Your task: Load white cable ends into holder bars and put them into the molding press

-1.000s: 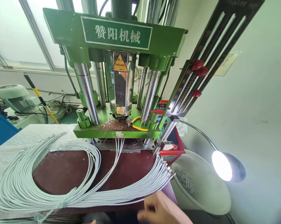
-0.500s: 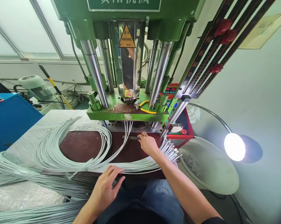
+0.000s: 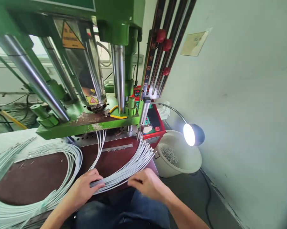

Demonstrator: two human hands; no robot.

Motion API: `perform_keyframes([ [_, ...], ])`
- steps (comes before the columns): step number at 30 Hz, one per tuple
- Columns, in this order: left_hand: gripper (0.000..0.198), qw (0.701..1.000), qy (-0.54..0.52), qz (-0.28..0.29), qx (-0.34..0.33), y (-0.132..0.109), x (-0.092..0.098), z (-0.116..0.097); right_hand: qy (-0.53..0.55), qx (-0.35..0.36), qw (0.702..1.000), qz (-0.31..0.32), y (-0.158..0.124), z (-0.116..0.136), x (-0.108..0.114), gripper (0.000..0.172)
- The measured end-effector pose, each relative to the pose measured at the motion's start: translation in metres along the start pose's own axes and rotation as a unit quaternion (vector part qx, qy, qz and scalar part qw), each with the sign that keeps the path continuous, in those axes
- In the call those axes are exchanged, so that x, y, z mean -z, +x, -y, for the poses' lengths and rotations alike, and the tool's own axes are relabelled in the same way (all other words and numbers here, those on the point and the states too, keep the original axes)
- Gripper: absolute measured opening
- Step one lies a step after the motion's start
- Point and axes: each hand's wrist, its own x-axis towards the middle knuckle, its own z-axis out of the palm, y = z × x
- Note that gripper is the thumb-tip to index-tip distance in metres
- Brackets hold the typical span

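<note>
White cables (image 3: pixel 124 170) lie fanned across the dark brown table (image 3: pixel 33 178), and both hands rest on them near the front edge. The left hand (image 3: pixel 82 190) has its fingers curled over the bundle where the strands run close together, thumb on top, pressing them to the table. The right hand (image 3: pixel 145 183) sits just beside it to the right, fingers bent down onto the same strands; whether it pinches one cable or only touches them is hard to tell. From the hands the cables spread up and to the right, their metal tips (image 3: pixel 146 149) ending near the table's corner. A few more cables (image 3: pixel 99 140) run straight up under the green press (image 3: pixel 86 122), and a big coil (image 3: pixel 38 178) loops away to the left. Beside the table stand a pale bucket (image 3: pixel 193 162) holding small scraps and a lit lamp (image 3: pixel 189 134) on a bent neck.
</note>
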Motion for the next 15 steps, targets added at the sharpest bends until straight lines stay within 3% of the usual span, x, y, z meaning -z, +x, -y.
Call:
perform_keyframes([
  [4, 0.033, 0.997, -0.058, -0.02, 0.04, 0.006, 0.015, -0.011, -0.002, 0.001, 0.998, 0.067, -0.019, 0.0, -0.018, 0.024],
  [8, 0.045, 0.986, -0.117, 0.056, 0.103, 0.009, 0.02, -0.019, -0.005, 0.029, 0.993, 0.111, -0.015, 0.01, -0.028, 0.025],
  [11, 0.051, 0.96, -0.209, 0.1, 0.155, 0.009, 0.024, -0.022, 0.01, 0.069, 0.989, 0.128, -0.009, 0.021, -0.032, 0.029],
  [15, 0.044, 0.93, -0.315, 0.116, 0.147, 0.009, 0.031, -0.02, 0.021, 0.132, 0.979, 0.154, -0.004, 0.036, -0.035, 0.03],
])
